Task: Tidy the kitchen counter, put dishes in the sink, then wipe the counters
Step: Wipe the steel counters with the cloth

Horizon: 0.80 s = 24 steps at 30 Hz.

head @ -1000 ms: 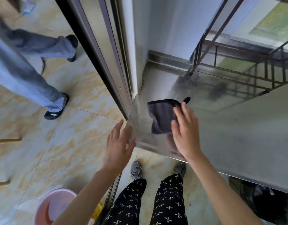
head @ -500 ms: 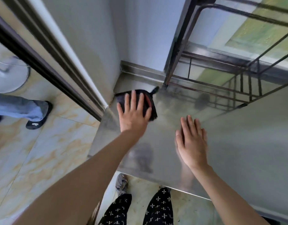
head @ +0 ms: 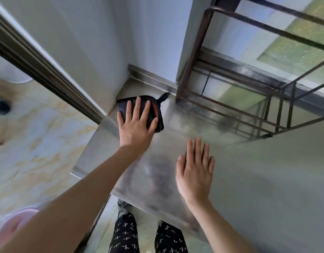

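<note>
A dark cloth [head: 158, 114] with a small hanging loop lies at the far left corner of the stainless steel counter [head: 248, 179], close to the wall. My left hand [head: 136, 123] presses flat on the cloth with straight, spread fingers and covers most of it. My right hand [head: 195, 170] lies flat with straight fingers on the bare steel nearer to me, apart from the cloth.
A dark metal rack [head: 248, 99] stands on the counter at the back right by the window. A sliding door frame [head: 48, 75] borders the counter's left end. A pink basin [head: 15, 227] sits on the tiled floor at lower left.
The cloth passed from under my right hand to under my left hand and moved to the counter's far left corner. My right hand came back toward me onto bare steel.
</note>
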Each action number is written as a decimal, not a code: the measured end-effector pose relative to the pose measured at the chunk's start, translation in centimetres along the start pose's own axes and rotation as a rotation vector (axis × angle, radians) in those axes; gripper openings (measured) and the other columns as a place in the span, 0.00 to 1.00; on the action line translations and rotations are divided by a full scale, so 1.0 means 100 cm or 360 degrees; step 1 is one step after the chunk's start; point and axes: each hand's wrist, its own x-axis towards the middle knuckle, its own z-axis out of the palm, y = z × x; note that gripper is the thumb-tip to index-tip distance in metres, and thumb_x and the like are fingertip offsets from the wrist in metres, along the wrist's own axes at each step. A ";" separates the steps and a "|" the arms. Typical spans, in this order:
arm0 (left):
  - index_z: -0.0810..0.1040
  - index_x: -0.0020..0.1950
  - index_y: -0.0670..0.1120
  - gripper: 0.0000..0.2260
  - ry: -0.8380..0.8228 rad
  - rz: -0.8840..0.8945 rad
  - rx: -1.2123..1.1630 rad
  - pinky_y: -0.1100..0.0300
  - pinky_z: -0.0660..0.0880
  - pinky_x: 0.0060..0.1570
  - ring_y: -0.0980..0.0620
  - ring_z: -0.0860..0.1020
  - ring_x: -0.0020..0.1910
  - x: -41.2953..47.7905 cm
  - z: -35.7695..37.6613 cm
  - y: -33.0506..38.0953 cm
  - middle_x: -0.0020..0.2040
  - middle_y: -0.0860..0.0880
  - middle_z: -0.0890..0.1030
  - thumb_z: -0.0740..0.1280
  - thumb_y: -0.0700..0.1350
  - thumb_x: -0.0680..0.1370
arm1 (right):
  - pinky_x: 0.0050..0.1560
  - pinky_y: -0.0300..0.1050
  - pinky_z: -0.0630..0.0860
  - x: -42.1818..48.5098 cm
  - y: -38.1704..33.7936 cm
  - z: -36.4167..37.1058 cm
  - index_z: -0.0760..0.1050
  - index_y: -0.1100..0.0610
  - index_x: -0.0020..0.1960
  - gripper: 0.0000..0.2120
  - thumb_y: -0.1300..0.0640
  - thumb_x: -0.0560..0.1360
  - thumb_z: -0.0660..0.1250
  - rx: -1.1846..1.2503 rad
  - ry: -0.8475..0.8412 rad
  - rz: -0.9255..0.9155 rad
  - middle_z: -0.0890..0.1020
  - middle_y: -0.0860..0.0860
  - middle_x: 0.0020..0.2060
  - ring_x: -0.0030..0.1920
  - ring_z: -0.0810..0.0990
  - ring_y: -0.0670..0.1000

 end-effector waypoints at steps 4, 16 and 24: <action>0.51 0.76 0.56 0.27 0.0020 0.0094 0.0020 0.41 0.49 0.70 0.45 0.49 0.75 -0.045 0.007 -0.001 0.77 0.49 0.51 0.46 0.62 0.78 | 0.70 0.57 0.56 0.000 0.001 0.000 0.57 0.53 0.75 0.26 0.46 0.79 0.47 0.0031 -0.0010 -0.0009 0.59 0.53 0.75 0.75 0.56 0.57; 0.46 0.76 0.54 0.28 -0.0091 -0.0037 0.0025 0.44 0.43 0.71 0.46 0.44 0.75 0.012 -0.012 -0.022 0.77 0.49 0.45 0.47 0.62 0.79 | 0.69 0.59 0.58 -0.003 0.000 -0.002 0.61 0.55 0.74 0.25 0.48 0.79 0.49 0.0043 0.0072 -0.0034 0.61 0.55 0.74 0.73 0.59 0.59; 0.54 0.75 0.55 0.29 -0.0023 0.0456 0.0118 0.42 0.54 0.71 0.45 0.53 0.75 -0.068 0.010 -0.004 0.76 0.49 0.55 0.46 0.64 0.77 | 0.70 0.61 0.56 -0.002 0.002 -0.002 0.59 0.55 0.74 0.26 0.47 0.78 0.47 0.0066 0.0034 -0.0042 0.59 0.54 0.75 0.74 0.56 0.59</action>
